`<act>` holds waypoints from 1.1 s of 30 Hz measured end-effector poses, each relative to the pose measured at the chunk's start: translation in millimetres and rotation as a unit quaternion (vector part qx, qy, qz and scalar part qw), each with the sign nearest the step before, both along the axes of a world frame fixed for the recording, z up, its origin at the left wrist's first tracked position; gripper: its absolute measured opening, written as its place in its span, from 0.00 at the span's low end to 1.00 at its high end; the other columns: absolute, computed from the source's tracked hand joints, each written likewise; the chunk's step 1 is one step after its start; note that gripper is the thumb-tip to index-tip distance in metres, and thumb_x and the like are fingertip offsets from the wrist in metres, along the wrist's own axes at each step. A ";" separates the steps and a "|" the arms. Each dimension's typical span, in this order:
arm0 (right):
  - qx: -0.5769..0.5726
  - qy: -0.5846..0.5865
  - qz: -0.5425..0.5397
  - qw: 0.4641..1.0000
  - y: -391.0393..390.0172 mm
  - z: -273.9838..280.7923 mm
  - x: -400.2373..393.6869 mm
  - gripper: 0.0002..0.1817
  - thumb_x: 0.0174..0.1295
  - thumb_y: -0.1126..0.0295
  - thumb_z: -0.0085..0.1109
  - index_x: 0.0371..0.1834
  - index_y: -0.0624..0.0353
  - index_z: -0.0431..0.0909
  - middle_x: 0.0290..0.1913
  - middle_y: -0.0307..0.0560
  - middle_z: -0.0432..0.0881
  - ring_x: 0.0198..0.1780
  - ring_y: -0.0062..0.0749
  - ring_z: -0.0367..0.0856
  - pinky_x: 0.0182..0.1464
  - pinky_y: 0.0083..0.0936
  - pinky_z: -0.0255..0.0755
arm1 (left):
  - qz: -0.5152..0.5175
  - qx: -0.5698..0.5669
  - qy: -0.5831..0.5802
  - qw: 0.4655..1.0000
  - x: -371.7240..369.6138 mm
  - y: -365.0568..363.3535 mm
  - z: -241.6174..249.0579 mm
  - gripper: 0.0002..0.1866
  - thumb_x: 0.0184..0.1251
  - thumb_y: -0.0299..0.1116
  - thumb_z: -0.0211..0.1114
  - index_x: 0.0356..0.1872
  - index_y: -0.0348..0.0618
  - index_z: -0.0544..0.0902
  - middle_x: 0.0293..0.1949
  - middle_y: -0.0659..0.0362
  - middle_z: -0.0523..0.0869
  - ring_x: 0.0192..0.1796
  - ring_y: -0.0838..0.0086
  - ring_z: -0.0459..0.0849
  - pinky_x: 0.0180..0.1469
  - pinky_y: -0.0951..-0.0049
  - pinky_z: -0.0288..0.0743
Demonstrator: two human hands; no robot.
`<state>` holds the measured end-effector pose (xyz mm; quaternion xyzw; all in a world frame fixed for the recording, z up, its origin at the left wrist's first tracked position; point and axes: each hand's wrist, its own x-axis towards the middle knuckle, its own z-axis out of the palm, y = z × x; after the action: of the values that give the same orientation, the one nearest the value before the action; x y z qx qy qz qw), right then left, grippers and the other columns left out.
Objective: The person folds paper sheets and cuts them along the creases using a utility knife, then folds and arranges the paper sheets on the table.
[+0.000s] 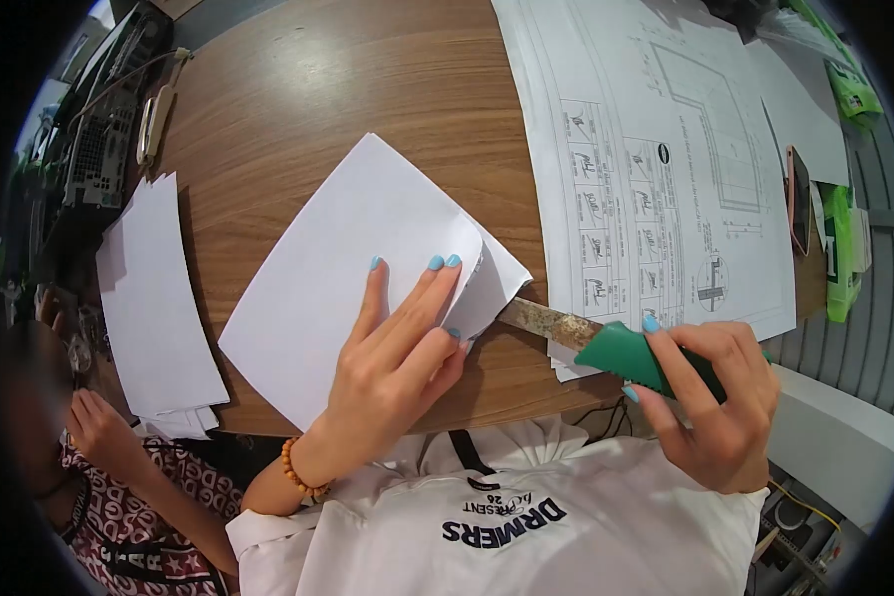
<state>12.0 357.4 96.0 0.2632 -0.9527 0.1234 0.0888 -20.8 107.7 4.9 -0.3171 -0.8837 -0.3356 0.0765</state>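
My right grip (717, 407) is clamped on the knife (616, 350); my left grip (392, 363), spread apart, lies on folded paper (333, 233).

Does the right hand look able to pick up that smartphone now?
Probably not: the right hand grips a green-handled utility knife, though nothing visible blocks the way to the smartphone.

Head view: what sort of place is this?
Probably an office or drafting workspace: a wood-grain desk, printed technical drawings on its right side, and what looks like a computer tower at the left edge.
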 end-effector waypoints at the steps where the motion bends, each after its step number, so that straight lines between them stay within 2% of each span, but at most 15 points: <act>1: -0.001 0.001 0.002 1.000 -0.4 0.0 0.0 0.25 0.32 0.74 0.72 0.39 0.67 0.80 0.34 0.49 0.76 0.30 0.39 0.75 0.26 0.28 0.71 | 0.002 -0.001 0.001 1.000 0.3 0.2 -1.0 0.10 0.44 0.17 0.68 0.23 0.37 0.74 0.54 0.43 0.78 0.56 0.51 0.78 0.64 0.42 0.59; 10: 0.014 -0.014 -0.004 1.000 -3.6 2.6 -2.0 0.24 0.31 0.74 0.71 0.38 0.67 0.80 0.34 0.48 0.76 0.32 0.40 0.76 0.28 0.28 0.72 | 0.003 -0.006 0.010 1.000 1.6 2.9 -3.9 0.10 0.45 0.16 0.67 0.23 0.38 0.73 0.54 0.42 0.78 0.58 0.52 0.77 0.64 0.42 0.58; 12: 0.029 0.024 -0.021 0.999 -3.5 2.5 -2.7 0.24 0.31 0.74 0.71 0.38 0.68 0.80 0.34 0.49 0.76 0.32 0.40 0.76 0.29 0.29 0.72 | -0.002 -0.007 0.012 1.000 1.5 3.1 -3.5 0.10 0.45 0.16 0.67 0.23 0.38 0.73 0.53 0.42 0.78 0.58 0.52 0.77 0.64 0.42 0.58; 16: 0.038 0.022 -0.019 0.999 1.9 -2.6 -7.8 0.24 0.32 0.75 0.71 0.39 0.68 0.80 0.35 0.49 0.76 0.32 0.39 0.76 0.29 0.29 0.72 | -0.010 -0.013 0.009 1.000 1.6 4.4 0.6 0.11 0.46 0.16 0.67 0.25 0.38 0.73 0.54 0.42 0.78 0.58 0.52 0.77 0.65 0.42 0.57; 18: -0.003 -0.015 -0.004 1.000 14.1 -7.4 -15.4 0.23 0.34 0.75 0.70 0.40 0.68 0.80 0.36 0.49 0.76 0.33 0.39 0.76 0.30 0.29 0.71 | -0.019 -0.012 -0.004 1.000 2.1 4.4 0.1 0.13 0.46 0.17 0.68 0.32 0.38 0.75 0.57 0.42 0.75 0.61 0.53 0.74 0.66 0.42 0.55; 19: 0.000 -0.014 -0.003 1.000 19.8 -14.6 -18.2 0.23 0.34 0.75 0.70 0.40 0.68 0.80 0.36 0.49 0.76 0.33 0.39 0.76 0.30 0.29 0.71 | -0.018 -0.009 -0.003 1.000 2.9 5.4 -0.3 0.13 0.46 0.17 0.68 0.32 0.38 0.75 0.57 0.42 0.75 0.61 0.53 0.74 0.66 0.42 0.55; 21: -0.069 -0.005 0.021 0.997 33.6 -35.8 -21.2 0.22 0.37 0.76 0.70 0.40 0.68 0.80 0.37 0.49 0.76 0.34 0.39 0.76 0.31 0.28 0.71 | 0.018 -0.012 -0.024 0.999 5.2 12.0 1.2 0.22 0.50 0.24 0.68 0.49 0.37 0.75 0.60 0.46 0.72 0.63 0.59 0.73 0.65 0.43 0.55; 22: -0.067 -0.005 0.022 0.997 34.0 -44.8 -20.6 0.22 0.37 0.76 0.70 0.40 0.68 0.80 0.37 0.49 0.76 0.34 0.39 0.76 0.31 0.28 0.71 | 0.019 -0.010 -0.023 0.999 5.9 11.8 -0.6 0.22 0.50 0.24 0.68 0.49 0.37 0.75 0.60 0.46 0.72 0.63 0.59 0.73 0.65 0.43 0.55; 24: -0.097 0.030 0.023 0.995 34.7 -59.2 -18.0 0.21 0.39 0.75 0.69 0.40 0.68 0.80 0.37 0.49 0.76 0.34 0.40 0.76 0.32 0.28 0.71 | 0.028 0.002 -0.032 0.999 7.4 12.0 -4.8 0.30 0.51 0.25 0.68 0.58 0.38 0.71 0.62 0.46 0.70 0.65 0.59 0.70 0.66 0.43 0.53; 25: -0.098 0.046 0.021 0.994 32.7 -62.2 -17.3 0.21 0.39 0.75 0.69 0.40 0.68 0.80 0.36 0.49 0.77 0.34 0.40 0.76 0.32 0.29 0.71 | 0.029 0.002 -0.032 0.999 7.2 12.5 -2.6 0.30 0.51 0.25 0.68 0.58 0.38 0.71 0.62 0.46 0.70 0.65 0.59 0.70 0.66 0.43 0.53; 27: -0.103 0.044 0.014 0.994 25.3 -62.0 -19.4 0.21 0.39 0.75 0.69 0.40 0.68 0.80 0.36 0.49 0.77 0.34 0.39 0.76 0.32 0.29 0.71 | 0.001 -0.121 -0.010 0.993 6.7 11.7 3.5 0.28 0.52 0.26 0.67 0.57 0.37 0.72 0.62 0.46 0.71 0.65 0.58 0.69 0.65 0.41 0.53; 33: -0.100 0.021 0.034 0.994 33.1 -54.8 -30.8 0.21 0.39 0.74 0.70 0.40 0.67 0.81 0.36 0.48 0.77 0.34 0.39 0.76 0.31 0.29 0.71 | -0.005 -0.142 -0.002 0.990 6.6 10.5 2.8 0.26 0.53 0.26 0.66 0.56 0.37 0.74 0.62 0.47 0.71 0.65 0.59 0.69 0.65 0.39 0.53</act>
<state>-18.8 390.5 41.2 0.2875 -0.9242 0.2149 0.1308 -14.2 118.2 7.7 -0.3286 -0.9208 -0.2081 0.0275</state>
